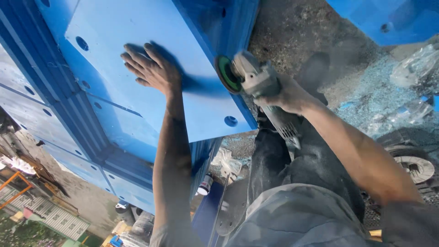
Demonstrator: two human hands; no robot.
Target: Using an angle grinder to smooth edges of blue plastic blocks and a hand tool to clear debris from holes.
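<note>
Two hands: left (151, 68) flat on one blue plate (137, 27), right (286, 96) gripping one grinder (256, 80).

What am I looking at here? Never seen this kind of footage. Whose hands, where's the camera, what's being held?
There is one picture, taken by a camera worn on a person's head and looking down at their own two bare hands, so the scene appears tilted.

The left hand lies flat, fingers spread, on a large blue painted plate with round holes, which is part of a bigger blue panelled structure.

The right hand grips a grey handheld angle grinder. Its green-backed disc sits at the plate's edge; whether it actually touches is hard to tell.

Below, the person's dark trousers show, and the rough ground is strewn with blue dust. Crumpled clear plastic lies to the right.
</note>
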